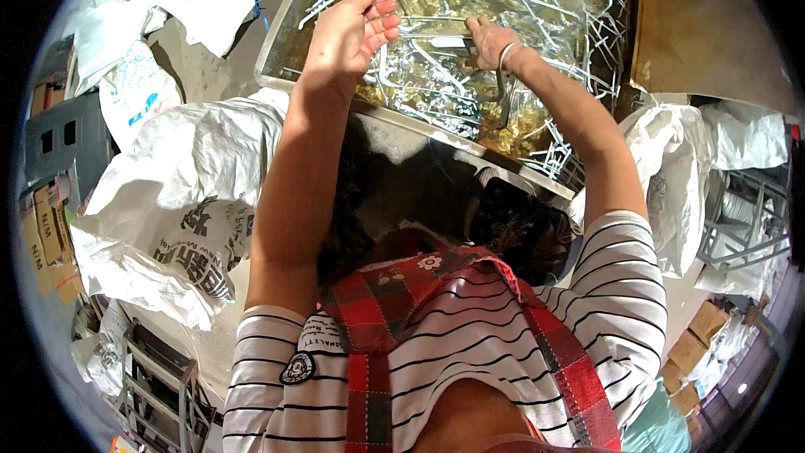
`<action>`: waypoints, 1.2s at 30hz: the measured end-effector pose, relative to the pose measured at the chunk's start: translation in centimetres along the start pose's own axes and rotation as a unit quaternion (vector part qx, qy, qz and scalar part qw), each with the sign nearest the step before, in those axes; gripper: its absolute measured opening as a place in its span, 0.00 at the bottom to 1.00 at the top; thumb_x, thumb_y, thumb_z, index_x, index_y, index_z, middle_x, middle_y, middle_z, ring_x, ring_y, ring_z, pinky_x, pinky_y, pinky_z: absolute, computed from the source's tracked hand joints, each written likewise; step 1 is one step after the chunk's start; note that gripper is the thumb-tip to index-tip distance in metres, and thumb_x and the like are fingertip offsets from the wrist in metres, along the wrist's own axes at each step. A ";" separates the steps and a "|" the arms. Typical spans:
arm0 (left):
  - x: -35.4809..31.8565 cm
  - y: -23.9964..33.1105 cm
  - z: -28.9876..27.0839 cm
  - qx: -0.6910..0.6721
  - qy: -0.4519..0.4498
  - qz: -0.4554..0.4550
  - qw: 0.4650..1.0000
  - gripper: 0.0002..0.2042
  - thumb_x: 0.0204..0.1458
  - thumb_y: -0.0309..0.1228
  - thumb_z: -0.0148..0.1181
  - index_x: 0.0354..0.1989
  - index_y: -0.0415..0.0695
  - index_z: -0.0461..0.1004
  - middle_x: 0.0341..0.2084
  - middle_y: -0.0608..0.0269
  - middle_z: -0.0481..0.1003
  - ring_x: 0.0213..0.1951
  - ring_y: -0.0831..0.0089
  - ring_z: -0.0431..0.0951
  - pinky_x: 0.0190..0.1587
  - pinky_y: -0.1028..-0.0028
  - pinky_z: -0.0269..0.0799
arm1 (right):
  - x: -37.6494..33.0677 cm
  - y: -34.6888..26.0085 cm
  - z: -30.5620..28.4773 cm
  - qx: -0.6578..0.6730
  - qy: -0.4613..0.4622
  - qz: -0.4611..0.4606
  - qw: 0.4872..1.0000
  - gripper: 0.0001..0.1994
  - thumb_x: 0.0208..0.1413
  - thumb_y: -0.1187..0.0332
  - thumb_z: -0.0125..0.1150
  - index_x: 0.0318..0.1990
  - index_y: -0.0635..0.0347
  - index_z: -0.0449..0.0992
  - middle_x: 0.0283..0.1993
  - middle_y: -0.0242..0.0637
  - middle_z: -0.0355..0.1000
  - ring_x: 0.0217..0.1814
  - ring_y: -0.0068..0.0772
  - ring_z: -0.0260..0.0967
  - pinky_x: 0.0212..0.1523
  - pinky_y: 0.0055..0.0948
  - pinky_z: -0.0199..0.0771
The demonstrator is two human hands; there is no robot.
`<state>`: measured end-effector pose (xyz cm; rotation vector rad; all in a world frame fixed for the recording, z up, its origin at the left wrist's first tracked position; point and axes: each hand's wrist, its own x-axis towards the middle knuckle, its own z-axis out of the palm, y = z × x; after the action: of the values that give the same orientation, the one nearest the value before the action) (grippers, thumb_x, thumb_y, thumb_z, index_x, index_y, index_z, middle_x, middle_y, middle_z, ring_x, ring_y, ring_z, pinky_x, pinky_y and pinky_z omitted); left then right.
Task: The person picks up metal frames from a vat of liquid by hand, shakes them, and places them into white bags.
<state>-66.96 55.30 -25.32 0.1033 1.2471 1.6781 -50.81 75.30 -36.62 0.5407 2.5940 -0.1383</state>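
Reaching over the near edge of a pale-rimmed tray (503,162), both forearms stretch above a tangle of white bent rods (440,73) spread across it. The left hand (350,33) is palm up and loosely spread, fingers slightly bent, above the tray's left part. The right hand (493,44), with a bracelet at its wrist, curls over rod ends further right; whether it pinches one I cannot tell. Sunlight glints off the tray's yellowish-brown bottom, and rods crowd its near right corner.

Just beyond the right edge is a brown board (704,33). A big printed white sack (189,176) slumps on the grey floor (216,75) near the left corner; another white sack (675,176) stands to the right. Metal frames (159,394) and cardboard cartons (700,335) line the room's sides.
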 end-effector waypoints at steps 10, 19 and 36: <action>0.1 0.2 -0.8 0.003 -0.010 0.023 1.000 0.13 0.53 0.34 0.51 0.40 0.35 0.70 0.28 0.64 0.72 0.28 0.76 0.72 0.33 0.77 0.71 | 3.7 -1.3 3.0 -0.065 -0.070 0.036 0.995 0.18 0.45 0.69 0.56 0.47 0.53 0.68 0.44 0.41 0.71 0.47 0.39 0.70 0.44 0.35 0.69; 0.2 -0.8 -1.1 0.007 -0.022 0.026 0.999 0.13 0.54 0.33 0.49 0.41 0.35 0.68 0.29 0.63 0.70 0.29 0.75 0.72 0.34 0.75 0.72 | 2.1 2.0 6.3 0.097 -0.023 0.019 0.995 0.10 0.41 0.72 0.53 0.34 0.56 0.75 0.34 0.46 0.73 0.38 0.47 0.71 0.37 0.37 0.71; 2.5 -10.2 3.9 -0.067 -0.040 -0.189 0.979 0.40 0.45 0.64 0.40 0.56 0.39 0.54 0.51 0.48 0.61 0.56 0.60 0.59 0.58 0.64 0.54 | -10.5 7.5 -7.5 0.473 0.178 0.101 0.857 0.10 0.36 0.70 0.60 0.27 0.69 0.74 0.19 0.39 0.73 0.20 0.27 0.70 0.25 0.26 0.70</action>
<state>-59.30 59.40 -32.44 -0.1397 1.0156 1.4058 -42.69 79.90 -25.04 1.2618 2.6356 -1.4021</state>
